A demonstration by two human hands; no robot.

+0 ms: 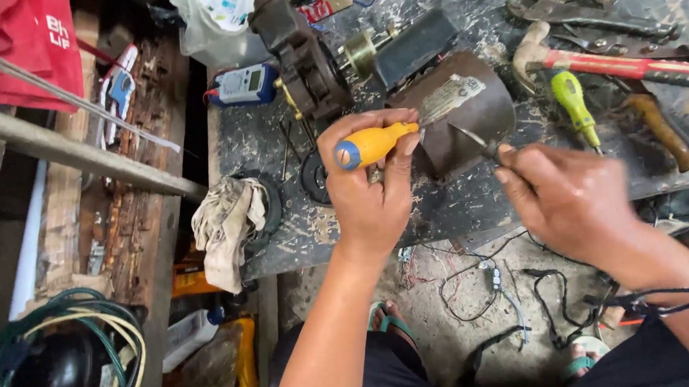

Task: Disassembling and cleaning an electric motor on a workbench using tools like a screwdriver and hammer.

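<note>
1. Screwdriver, yellow handle with blue end cap. Held in the left hand, fingers wrapped round the handle and thumb along its near side. The shaft points right toward the dark metal motor housing. Judged light and stiff; the moulded handle gives a sure hold, best taken at mid-handle as now.

2. Motor housing, dark cylindrical shell with a pale label on top. Lies on its side near the middle of the scarred workbench, just beyond both hands. Judged heavy, rigid and possibly greasy; it would be safest gripped around the barrel with a full palm, not by the label.

3. Right hand. Closed in a pinch on a thin metal tool, whose tip rests at the housing's near edge. What kind of tool it is cannot be told. Wrist low, forearm coming in from the lower right, with a black cable draped over it.

4. Left hand, pose: forearm rises straight from below, wrist upright, knuckles facing the camera.

5. Also on the bench: claw hammer with a red handle, green-handled screwdriver, blue multimeter, dark motor end assembly, and a dirty rag hanging over the edge.
</note>
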